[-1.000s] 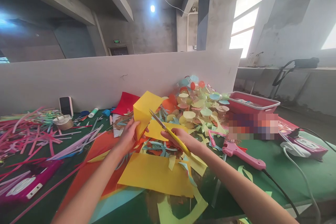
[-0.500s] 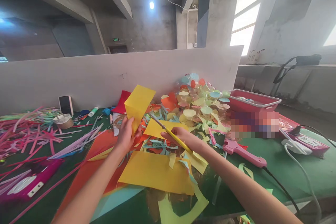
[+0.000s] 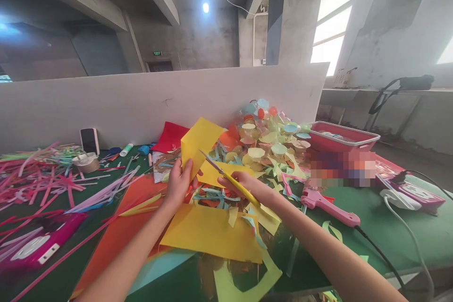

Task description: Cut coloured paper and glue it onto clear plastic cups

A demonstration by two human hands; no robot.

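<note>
The left hand point(image 3: 179, 182) stands upright, fingers closed on the lower edge of a folded yellow paper sheet point(image 3: 200, 147) and pinching it against the thumb, so the sheet rises tilted above the hand. The right hand point(image 3: 240, 184) is curled around the yellow handle of a pair of scissors point(image 3: 226, 174), whose thin metal blades reach up and left across the face of the sheet. How far apart the blades stand is hard to tell.

Below the hands, a large yellow paper piece point(image 3: 208, 233) lies on an orange sheet point(image 3: 122, 226) among cut scraps point(image 3: 208, 198). Beyond them, at centre, rises a heap of pastel paper discs point(image 3: 267, 137). To the right lie a pink glue gun point(image 3: 329, 212) with its black cord, a pink plastic tray point(image 3: 341, 137), and a power strip point(image 3: 414, 196) at the edge of the green tabletop point(image 3: 396, 240). A patch beside the tray is blurred beyond reading. To the left lie a tangle of pink paper strips point(image 3: 38, 179), a tape roll point(image 3: 87, 163) and an upright phone point(image 3: 89, 140), against a white partition point(image 3: 141, 104).
</note>
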